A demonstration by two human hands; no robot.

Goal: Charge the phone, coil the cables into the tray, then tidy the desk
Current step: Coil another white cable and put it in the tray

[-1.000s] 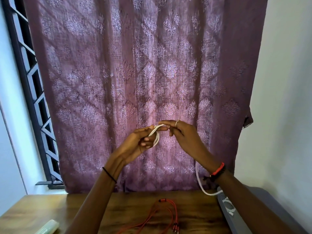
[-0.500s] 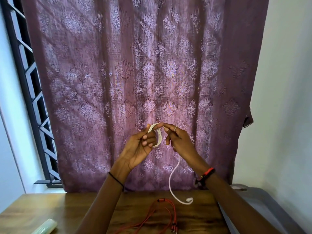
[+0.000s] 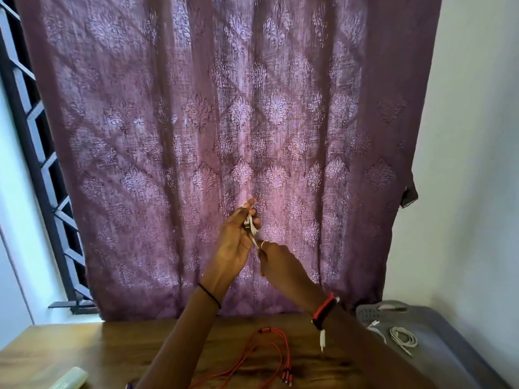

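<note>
view: head
left hand [image 3: 234, 242]: raised before the curtain [image 3: 196, 108], fingers curled round the bunched white cable [image 3: 251, 224]
right hand [image 3: 278, 261]: just below, pinching that cable; its plug [image 3: 322, 339] hangs by the wrist
grey tray [image 3: 446, 332]: at the right end of the desk [image 3: 112, 349], with pale coiled leads [image 3: 403, 336] inside
red cable [image 3: 265, 330]: loose on the desk

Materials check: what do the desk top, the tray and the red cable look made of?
The desk looks like wood or wood-look laminate: brown grain, slight sheen. The tray looks like matte grey plastic, with a perforated patch near its far rim. The red cable seems plastic-jacketed and smooth; its junction piece is glossier, possibly metal.
</note>
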